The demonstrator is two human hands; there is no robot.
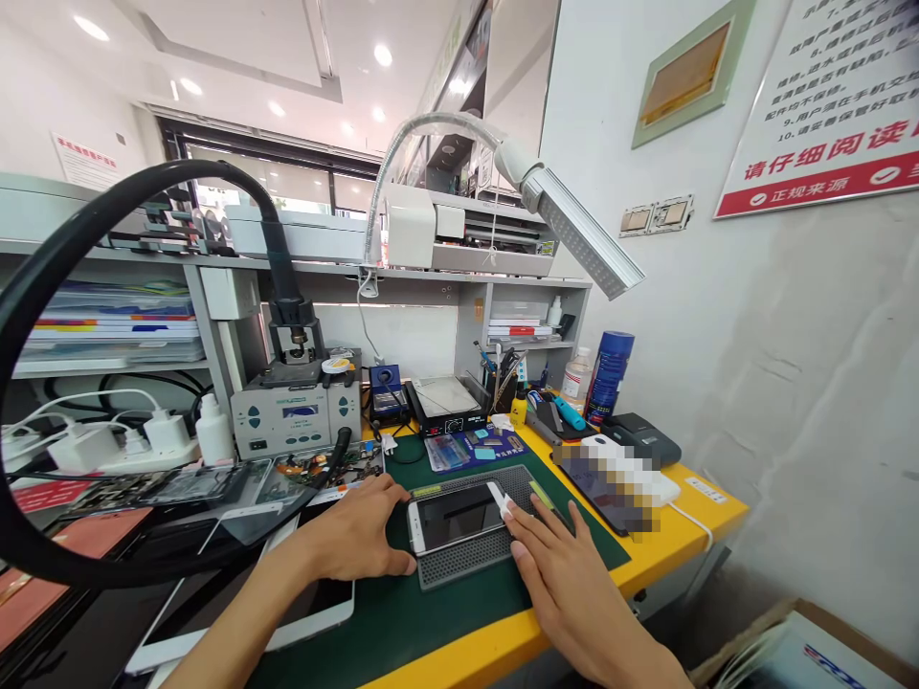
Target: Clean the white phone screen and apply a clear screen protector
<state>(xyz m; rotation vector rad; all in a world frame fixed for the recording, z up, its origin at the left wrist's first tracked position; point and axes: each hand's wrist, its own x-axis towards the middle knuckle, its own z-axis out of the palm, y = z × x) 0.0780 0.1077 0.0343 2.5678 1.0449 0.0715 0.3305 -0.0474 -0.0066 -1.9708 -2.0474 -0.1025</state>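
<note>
A white-framed smartphone [459,520] with a dark screen lies face up on a grey perforated pad [466,563]. My left hand [351,531] is at the phone's left end, its thumb and fingers apart, holding nothing. At the opposite end, my right hand [564,569] reaches over the pad with its fingers extended. Under its fingertips a small white piece [504,501], perhaps a wipe, touches the phone's right end. Its exact kind is too small to tell. A green mat [388,622] lies beneath the pad.
A white tablet [316,627] lies left of the mat, partly behind my left forearm. A thick black hose [144,172] loops across the left. Behind stand a grey rework station [298,421] and a hot plate [445,407]. Another phone [593,488] lies at the right; a lamp [585,225] hangs above.
</note>
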